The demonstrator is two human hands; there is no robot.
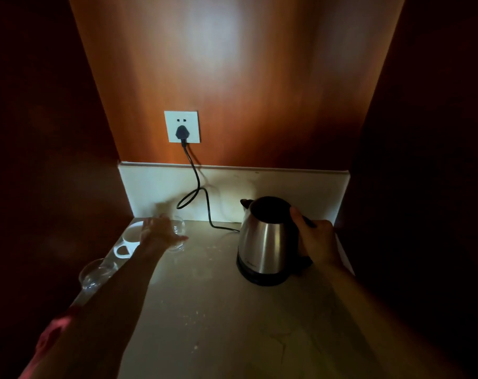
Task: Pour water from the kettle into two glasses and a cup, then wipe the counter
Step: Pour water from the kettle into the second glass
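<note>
Dim wooden alcove, pale desk (232, 310) filling the floor of it. On the right, standing upright on its dark base: steel kettle (265, 242), spout turned far-left, handle on its right side. Black cord (198, 184) running from the base up to the wall socket (182, 127), still plugged in.

Right hand (317, 239) wrapped round the kettle handle, fingers (296, 214) curled and clamped on it, thumb up near the lid. Kettle not yet lifted, by the look of it.

Left hand (159, 232) stretched to the far-left corner, fingers spread loosely over a glass (179, 228); touching or merely hovering, cannot tell through the blur. Just left of that glass, a white cup (128, 240), handle toward the near side. Nearer along the left edge, a second glass (95, 274), close by the left forearm.

Deciding relation: all three vessels lying well left of the kettle, the way the spout already points. Likely a lift and a leftward carry by the right hand. Cord crossing between kettle and far glass, but tied to the base only.
</note>
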